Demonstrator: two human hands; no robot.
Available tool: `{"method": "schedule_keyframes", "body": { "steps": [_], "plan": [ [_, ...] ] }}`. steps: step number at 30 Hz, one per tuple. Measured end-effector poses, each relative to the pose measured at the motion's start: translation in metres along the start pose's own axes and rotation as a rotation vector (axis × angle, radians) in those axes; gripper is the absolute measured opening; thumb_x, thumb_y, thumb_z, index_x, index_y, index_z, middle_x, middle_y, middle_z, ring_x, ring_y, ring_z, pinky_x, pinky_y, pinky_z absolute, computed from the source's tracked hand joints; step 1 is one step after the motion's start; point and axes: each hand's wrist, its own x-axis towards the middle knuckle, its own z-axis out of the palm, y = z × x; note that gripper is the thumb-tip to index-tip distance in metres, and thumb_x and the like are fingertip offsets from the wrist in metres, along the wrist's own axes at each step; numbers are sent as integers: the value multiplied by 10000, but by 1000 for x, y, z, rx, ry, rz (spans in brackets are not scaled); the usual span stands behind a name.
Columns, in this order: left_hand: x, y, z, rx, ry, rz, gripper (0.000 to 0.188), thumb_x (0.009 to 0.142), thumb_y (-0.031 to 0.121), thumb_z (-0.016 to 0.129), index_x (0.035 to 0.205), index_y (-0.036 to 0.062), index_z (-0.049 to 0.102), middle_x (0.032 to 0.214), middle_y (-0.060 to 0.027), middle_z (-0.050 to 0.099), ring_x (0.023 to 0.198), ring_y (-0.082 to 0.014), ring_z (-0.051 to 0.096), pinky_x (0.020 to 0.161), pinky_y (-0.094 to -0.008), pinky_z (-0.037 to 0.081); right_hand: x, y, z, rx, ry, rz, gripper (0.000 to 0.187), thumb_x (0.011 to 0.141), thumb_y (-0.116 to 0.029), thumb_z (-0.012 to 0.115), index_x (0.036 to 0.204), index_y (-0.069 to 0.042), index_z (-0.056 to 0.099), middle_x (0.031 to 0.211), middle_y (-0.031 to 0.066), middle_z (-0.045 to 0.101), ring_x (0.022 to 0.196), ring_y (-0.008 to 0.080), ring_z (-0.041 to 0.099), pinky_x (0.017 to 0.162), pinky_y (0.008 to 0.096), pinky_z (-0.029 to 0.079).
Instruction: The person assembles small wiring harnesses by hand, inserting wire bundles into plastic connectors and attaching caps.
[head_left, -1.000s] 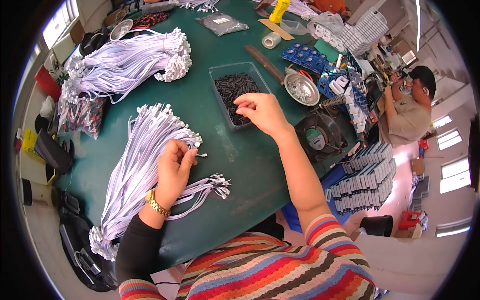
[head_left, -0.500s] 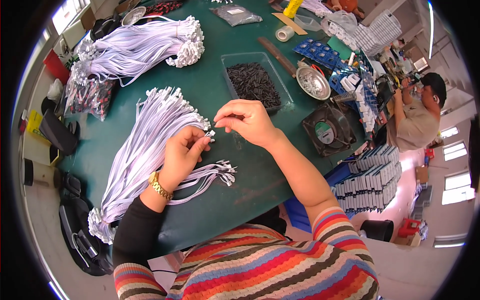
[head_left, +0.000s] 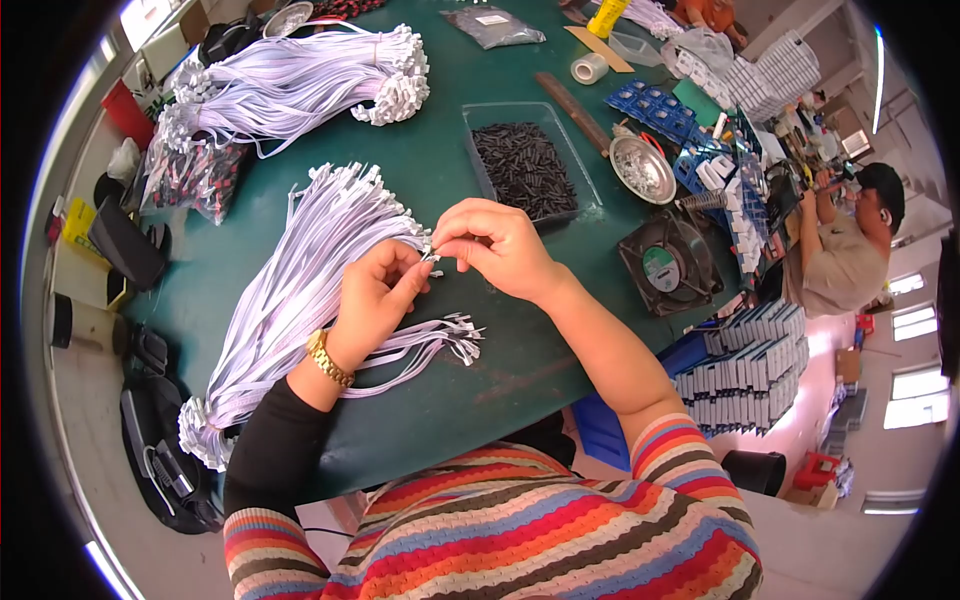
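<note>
My left hand (head_left: 382, 290), with a gold watch on the wrist, pinches a white cable near its pale connector end. Against that same end my right hand (head_left: 497, 248) closes thumb and forefinger; what they hold is too small to make out. Under and beside the left hand spreads a bundle of white cables (head_left: 290, 270), its connector ends fanned toward the far side. A smaller group of cable ends (head_left: 455, 338), some dark at the tips, lies nearer me. Beyond the right hand stands a clear plastic box (head_left: 583, 185) full of short black tubes (head_left: 522, 168).
Bundled white cables (head_left: 290, 85) and a bag of red and black parts (head_left: 192, 178) lie far left. To the right are a metal bowl (head_left: 640, 168), a black fan (head_left: 668, 262) and blue trays (head_left: 655, 108). A co-worker (head_left: 850, 240) sits beyond.
My hands have come together, the right fingertips now meeting the cable end in my left hand. The whole view has shifted slightly.
</note>
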Motion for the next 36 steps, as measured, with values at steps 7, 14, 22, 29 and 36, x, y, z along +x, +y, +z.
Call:
{"method": "schedule_keyframes", "body": {
  "steps": [7, 14, 22, 29, 36],
  "plan": [
    [1, 0, -2, 43, -31, 12, 114, 919, 109, 618, 895, 27, 544, 723, -16, 618, 574, -37, 524, 493, -178, 415, 2, 9, 2, -189, -33, -203, 97, 802, 47, 671, 879, -10, 672, 898, 58, 630, 680, 98, 604, 570, 231, 497],
    [1, -5, 1, 16, 4, 31, 92, 904, 71, 627, 890, 33, 545, 719, -13, 623, 541, -36, 504, 485, -178, 411, 6, -1, -32, -389, 157, -77, 127, 792, -70, 710, 910, -32, 685, 876, 70, 653, 745, 172, 630, 622, 279, 491],
    [0, -4, 0, 46, -15, 27, 102, 901, 78, 635, 872, 33, 547, 717, -15, 623, 540, -33, 500, 486, -177, 405, 7, 7, -65, -804, 27, 421, 189, 757, -135, 696, 935, -74, 697, 795, 89, 679, 780, 257, 650, 709, 363, 499],
    [1, -4, -1, 39, -2, 32, 75, 887, 40, 636, 866, 19, 567, 703, -11, 631, 556, -35, 520, 493, -193, 431, 6, 9, -69, -788, 60, 333, 116, 731, -148, 714, 820, -73, 715, 779, 92, 690, 732, 259, 653, 678, 364, 496],
    [0, -2, 2, 66, -16, 57, 101, 900, 69, 633, 865, 24, 550, 712, -18, 626, 543, -39, 514, 484, -182, 417, 4, 11, -77, -667, 88, 363, 124, 742, -148, 721, 832, -63, 720, 781, 91, 680, 694, 227, 638, 650, 328, 489]
  ]
}}
